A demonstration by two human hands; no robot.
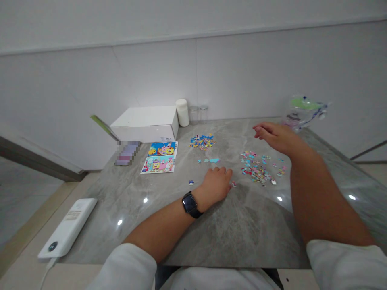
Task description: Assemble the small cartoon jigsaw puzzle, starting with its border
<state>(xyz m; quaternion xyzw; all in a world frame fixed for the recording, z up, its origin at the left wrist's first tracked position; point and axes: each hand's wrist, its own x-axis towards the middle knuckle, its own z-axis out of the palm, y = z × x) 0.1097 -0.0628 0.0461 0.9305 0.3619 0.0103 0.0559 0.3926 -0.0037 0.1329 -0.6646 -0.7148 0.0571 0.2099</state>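
Observation:
My left hand [216, 183], with a black watch on its wrist, rests low over the table, fingers bent. A small red and white puzzle piece [234, 184] shows at its thumb and index finger. My right hand [275, 137] is raised above the far side of a loose pile of mixed puzzle pieces [258, 169], fingers extended to the left and nothing visible in them. A short joined row of light-blue pieces [214, 160] lies beyond my left hand, with loose pieces to its left. A single blue and white piece [191, 183] lies left of that hand.
Another puzzle pile [202, 141] sits farther back. Two cartoon picture cards [157, 164] lie at left, before a white box [145, 117]. A white bottle [182, 112] and two clear jars [198, 114] stand behind. A plastic bag [305, 110] is at back right, a white power bank [69, 227] at front left.

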